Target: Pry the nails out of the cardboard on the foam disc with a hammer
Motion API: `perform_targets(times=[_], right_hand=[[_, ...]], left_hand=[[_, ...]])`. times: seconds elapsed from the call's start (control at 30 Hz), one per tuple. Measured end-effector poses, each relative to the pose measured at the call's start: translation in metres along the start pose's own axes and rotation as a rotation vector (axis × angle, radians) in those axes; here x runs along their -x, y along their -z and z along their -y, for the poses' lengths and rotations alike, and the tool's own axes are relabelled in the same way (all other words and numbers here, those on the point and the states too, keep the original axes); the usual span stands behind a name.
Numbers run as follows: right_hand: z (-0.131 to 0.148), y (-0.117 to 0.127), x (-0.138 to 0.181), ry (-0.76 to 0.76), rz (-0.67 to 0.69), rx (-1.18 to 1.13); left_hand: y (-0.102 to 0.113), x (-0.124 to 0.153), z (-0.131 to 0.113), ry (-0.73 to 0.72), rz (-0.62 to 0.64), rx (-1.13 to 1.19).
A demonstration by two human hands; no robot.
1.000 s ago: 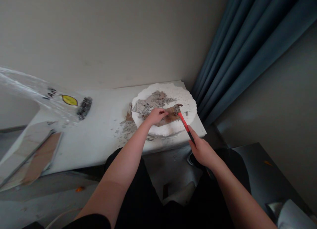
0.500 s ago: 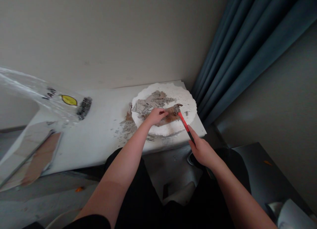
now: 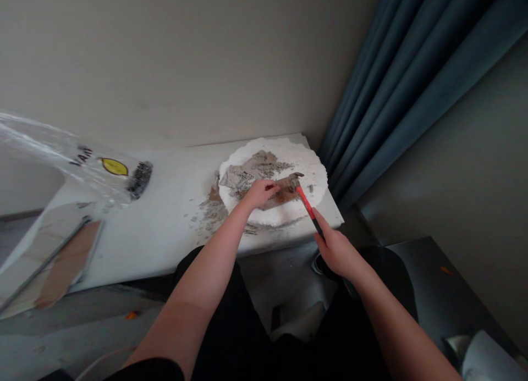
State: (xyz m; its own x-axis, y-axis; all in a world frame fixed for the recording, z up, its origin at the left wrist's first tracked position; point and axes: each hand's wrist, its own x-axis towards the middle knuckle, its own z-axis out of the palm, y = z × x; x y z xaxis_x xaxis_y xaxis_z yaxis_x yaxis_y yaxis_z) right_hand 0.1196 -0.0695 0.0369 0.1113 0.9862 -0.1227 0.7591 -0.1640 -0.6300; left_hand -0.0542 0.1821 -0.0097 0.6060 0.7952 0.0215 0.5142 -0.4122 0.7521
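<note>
My right hand (image 3: 335, 250) is wrapped round the black grip of a claw hammer (image 3: 305, 199) with a red handle. The hammer's metal head rests over the right end of a flat brown tile-like piece (image 3: 284, 195). My left hand (image 3: 259, 194) lies at that piece's left part, its thumb and fingers closed on it; the fingertips are partly hidden. Under both is a white round pad (image 3: 315, 161) with a jagged edge. Grey broken rubble (image 3: 256, 166) is heaped on the pad's far left side, and more crumbs lie beside it on the white bench.
The white bench (image 3: 152, 232) runs along the wall. On its left are a clear plastic bag (image 3: 113, 169) with print, a metal bar (image 3: 45, 265) and brown-and-white slabs (image 3: 70, 268). A blue curtain (image 3: 396, 78) hangs at right, above a dark surface (image 3: 429, 276).
Hardly anything differs. Both hands, the hammer and the brown piece stay in the same place; the plastic bag has shifted very slightly.
</note>
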Motion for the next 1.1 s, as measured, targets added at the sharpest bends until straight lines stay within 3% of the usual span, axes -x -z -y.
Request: perform_targets(times=[0.33,0.53,0.9,1.1], right_hand=[[0.000,0.001,0.000,-0.001,0.008,-0.026],[0.004,0.003,0.004,0.007,-0.021,-0.085],[0.034,-0.003,0.018,0.190,-0.033,-0.201],[0.034,-0.002,0.018,0.161,-0.050,-0.091]], left_hand=[[0.000,0.001,-0.001,-0.020,-0.010,-0.015],[0.002,0.006,-0.008,-0.110,0.009,-0.068],[-0.007,0.005,0.004,-0.040,-0.035,-0.178],[-0.005,0.008,-0.002,-0.110,-0.034,-0.119]])
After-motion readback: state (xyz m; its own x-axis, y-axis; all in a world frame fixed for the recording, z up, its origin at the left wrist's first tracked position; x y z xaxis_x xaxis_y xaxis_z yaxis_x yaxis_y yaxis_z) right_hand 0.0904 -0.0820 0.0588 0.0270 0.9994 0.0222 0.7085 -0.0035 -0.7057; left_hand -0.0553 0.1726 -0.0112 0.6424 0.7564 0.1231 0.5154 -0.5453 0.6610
